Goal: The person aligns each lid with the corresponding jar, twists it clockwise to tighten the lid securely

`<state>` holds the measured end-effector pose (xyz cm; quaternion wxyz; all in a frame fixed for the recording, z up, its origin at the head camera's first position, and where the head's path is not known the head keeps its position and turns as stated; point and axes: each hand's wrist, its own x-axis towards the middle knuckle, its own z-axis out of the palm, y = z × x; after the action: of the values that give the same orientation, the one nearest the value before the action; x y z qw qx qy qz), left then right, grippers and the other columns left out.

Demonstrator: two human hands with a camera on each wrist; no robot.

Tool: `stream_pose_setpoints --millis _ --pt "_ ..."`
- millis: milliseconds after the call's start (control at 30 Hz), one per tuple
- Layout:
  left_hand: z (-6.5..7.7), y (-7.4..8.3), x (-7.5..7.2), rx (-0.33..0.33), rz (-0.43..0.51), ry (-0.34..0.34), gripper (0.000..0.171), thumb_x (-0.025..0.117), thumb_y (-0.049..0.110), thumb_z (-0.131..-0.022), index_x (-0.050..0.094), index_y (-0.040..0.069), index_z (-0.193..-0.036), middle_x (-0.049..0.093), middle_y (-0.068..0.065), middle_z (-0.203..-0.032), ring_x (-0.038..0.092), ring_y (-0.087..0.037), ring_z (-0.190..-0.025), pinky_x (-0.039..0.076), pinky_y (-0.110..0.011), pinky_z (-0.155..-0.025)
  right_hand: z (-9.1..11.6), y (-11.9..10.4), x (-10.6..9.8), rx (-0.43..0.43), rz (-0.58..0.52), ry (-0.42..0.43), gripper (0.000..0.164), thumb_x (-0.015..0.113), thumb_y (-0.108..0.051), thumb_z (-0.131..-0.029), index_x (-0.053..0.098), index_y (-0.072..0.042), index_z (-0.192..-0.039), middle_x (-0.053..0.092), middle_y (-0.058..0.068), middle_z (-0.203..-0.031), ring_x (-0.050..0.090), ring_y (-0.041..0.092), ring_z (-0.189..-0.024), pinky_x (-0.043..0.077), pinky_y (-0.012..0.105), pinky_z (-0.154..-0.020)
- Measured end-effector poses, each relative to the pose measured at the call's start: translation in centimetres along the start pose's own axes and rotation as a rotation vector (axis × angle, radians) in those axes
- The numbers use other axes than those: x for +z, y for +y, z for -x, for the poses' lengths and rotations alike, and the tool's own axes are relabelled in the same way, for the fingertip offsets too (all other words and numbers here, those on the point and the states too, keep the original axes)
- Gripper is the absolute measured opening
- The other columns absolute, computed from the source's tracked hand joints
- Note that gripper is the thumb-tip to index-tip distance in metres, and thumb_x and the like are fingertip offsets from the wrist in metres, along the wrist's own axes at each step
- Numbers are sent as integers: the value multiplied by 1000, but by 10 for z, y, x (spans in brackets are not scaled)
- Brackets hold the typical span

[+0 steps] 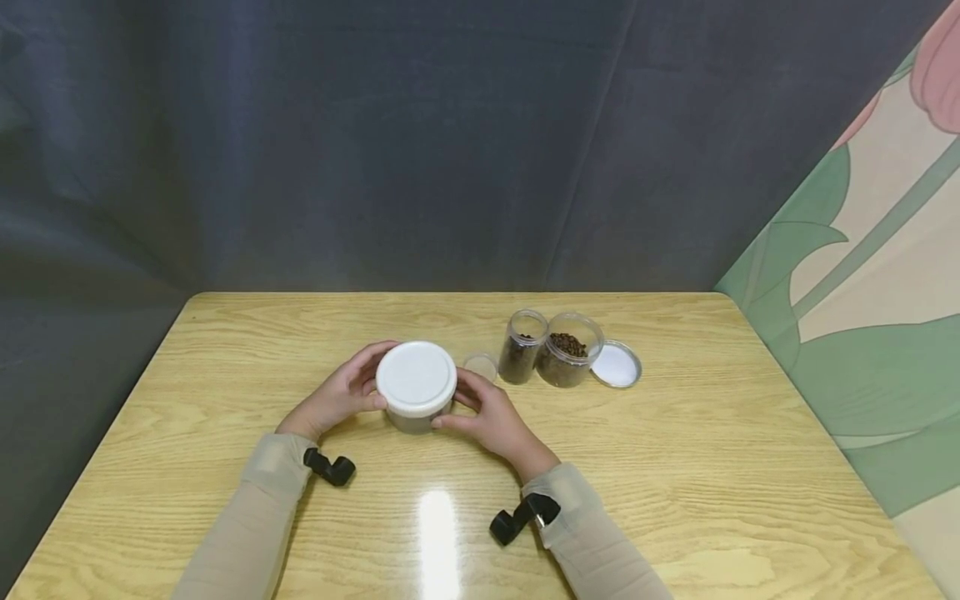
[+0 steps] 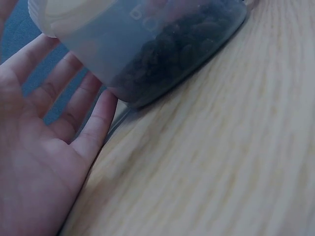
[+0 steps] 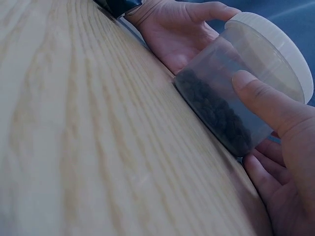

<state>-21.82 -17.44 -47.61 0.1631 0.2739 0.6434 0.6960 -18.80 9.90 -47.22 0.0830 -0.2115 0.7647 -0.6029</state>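
A translucent plastic jar [image 1: 408,423] with a white ribbed lid [image 1: 417,375] stands on the wooden table between both hands. Dark, bean-like pieces [image 3: 211,110] fill its lower part in the right wrist view. My left hand [image 1: 337,398] holds the jar from the left, thumb by the lid's edge and fingers around the far side. On the other side my right hand [image 1: 493,417] grips it, with the thumb [image 3: 263,98] across the jar's wall and the fingers partly hidden behind. The lid sits level on top in the head view.
Right of the hands stand a narrow open jar [image 1: 517,360] of dark grains and a wider open jar [image 1: 562,369] of brown pieces. A white-lined lid [image 1: 617,365] lies beside them, and a small clear lid [image 1: 481,365] lies behind the right hand. Dark cloth [image 1: 420,167] hangs behind the table.
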Motion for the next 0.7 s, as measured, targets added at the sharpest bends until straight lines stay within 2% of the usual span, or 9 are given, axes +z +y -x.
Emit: stream_pose_setpoints --millis 267,700 --pt "0 -2 -1 18 -5 4 79 76 21 -94 32 6 -157 40 -6 -155 44 -13 -138 40 -23 -112 -1 6 -1 -27 -19 -3 80 85 -1 -79 45 4 -148 50 23 -148 51 34 -135 44 26 -108" --pt "1 2 1 -27 -3 20 80 75 22 -94 30 5 -158 36 -11 -158 43 -10 -139 38 -22 -113 -1 9 2 -40 -1 26 80 87 -2 -77 47 3 -147 52 20 -146 53 32 -134 46 25 -106"
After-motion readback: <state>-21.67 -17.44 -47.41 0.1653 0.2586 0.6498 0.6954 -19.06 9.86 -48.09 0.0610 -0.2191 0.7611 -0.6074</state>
